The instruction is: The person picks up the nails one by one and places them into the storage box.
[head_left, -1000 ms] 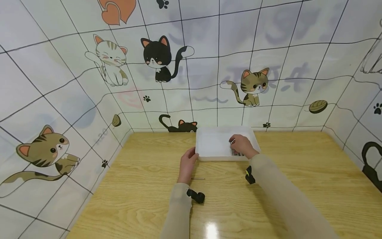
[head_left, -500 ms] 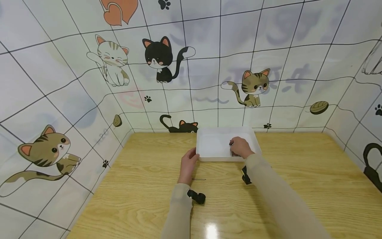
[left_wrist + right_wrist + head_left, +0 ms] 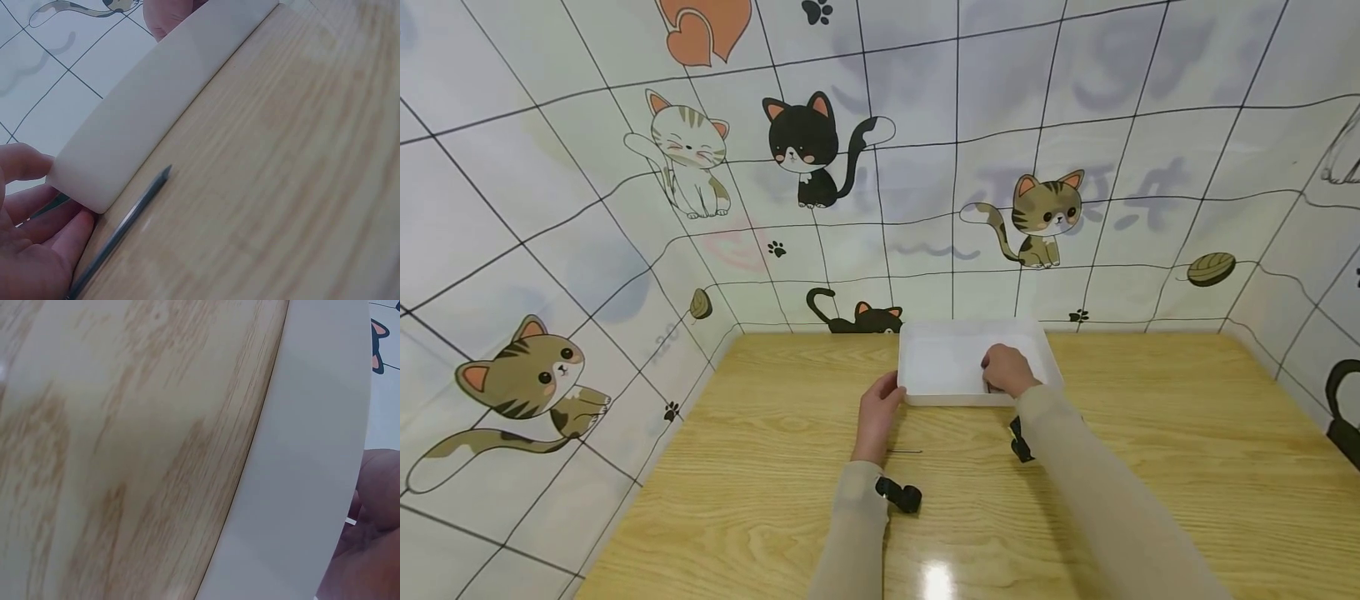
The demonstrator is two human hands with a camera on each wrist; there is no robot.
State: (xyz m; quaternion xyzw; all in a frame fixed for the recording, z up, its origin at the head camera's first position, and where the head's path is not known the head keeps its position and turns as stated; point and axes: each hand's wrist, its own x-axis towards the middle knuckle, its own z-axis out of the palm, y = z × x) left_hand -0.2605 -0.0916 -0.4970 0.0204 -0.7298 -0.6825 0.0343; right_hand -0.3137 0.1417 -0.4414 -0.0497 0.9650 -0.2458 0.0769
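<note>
A shallow white tray point(image 3: 957, 400) stands at the back of the table. My left hand point(image 3: 877, 414) grips its near left corner, thumb at the front and fingers along the side. In the left wrist view, a pointed steel nail point(image 3: 125, 224) lies on the wood next to that hand; its other end is out of sight. My right hand point(image 3: 1009, 370) is inside the tray at the right, fingers curled round thin metal pieces that look like nails point(image 3: 988, 387). The hand hides most of them. From the right wrist, the tray's front wall point(image 3: 294, 450) covers much of the hand point(image 3: 375, 531).
The wooden table point(image 3: 775, 500) reaches to a wall point(image 3: 917, 192) printed with cats and a grid, right behind the tray. Black wrist cameras point(image 3: 901, 496) are strapped over both sleeves. A light reflection shows on the near table surface.
One second ago several silvery pieces showed under my right hand; now the hand sits slightly lower and covers most of them. My left hand stays at the tray corner. The head view has shifted slightly.
</note>
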